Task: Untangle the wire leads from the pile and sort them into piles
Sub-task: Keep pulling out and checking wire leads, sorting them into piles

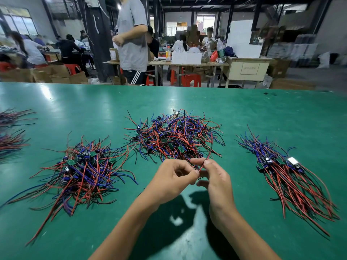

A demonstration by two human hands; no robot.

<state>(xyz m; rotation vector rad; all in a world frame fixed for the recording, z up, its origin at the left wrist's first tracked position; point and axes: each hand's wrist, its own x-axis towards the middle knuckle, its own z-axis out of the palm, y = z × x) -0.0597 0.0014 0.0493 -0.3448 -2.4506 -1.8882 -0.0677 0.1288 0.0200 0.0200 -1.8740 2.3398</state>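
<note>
A tangled pile of red, blue and black wire leads with small green circuit boards (173, 135) lies in the middle of the green table (262, 113). Just in front of it, my left hand (173, 177) and my right hand (216, 177) meet. Both pinch a red wire lead (207, 156) that runs up into the pile. A second tangled pile (82, 171) lies to the left. On the right, a combed-out pile of leads (285, 171) lies with its wires running the same way.
More wire bundles (11, 132) sit at the table's left edge. A person in a grey shirt (133, 40) stands beyond the far edge. Behind are work tables, red stools, cardboard boxes and seated workers.
</note>
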